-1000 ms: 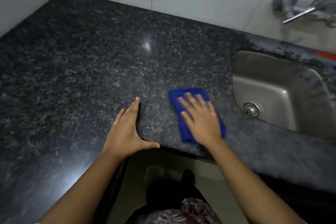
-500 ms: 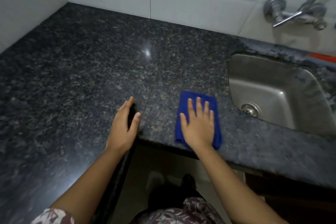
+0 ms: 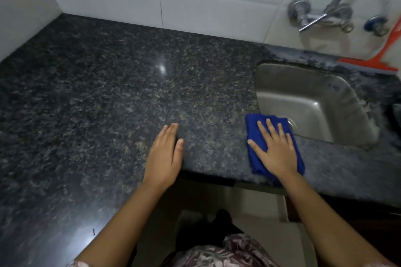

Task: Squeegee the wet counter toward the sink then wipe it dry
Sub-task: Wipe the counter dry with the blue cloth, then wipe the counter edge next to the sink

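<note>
My right hand (image 3: 276, 151), fingers flat and spread, has slid the blue cloth (image 3: 253, 129) rightward to the sink (image 3: 314, 104) corner. My left hand (image 3: 165, 156) rests flat on the desk (image 3: 130, 93). Drying now reaches the sink edge, and the squeegee (image 3: 368, 64) is set aside.

Cloth (image 3: 253, 134) on counter (image 3: 108, 104) at sink's (image 3: 314, 97) left edge; squeegee (image 3: 373, 63) behind sink.

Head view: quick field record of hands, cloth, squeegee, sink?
left hand: fingers straight, resting on counter, holds nothing
right hand: fingers spread, pressing blue cloth
blue cloth: folded, on counter at near-left corner of sink
squeegee: orange, behind sink by wall, untouched
stage: wiping dry
</note>
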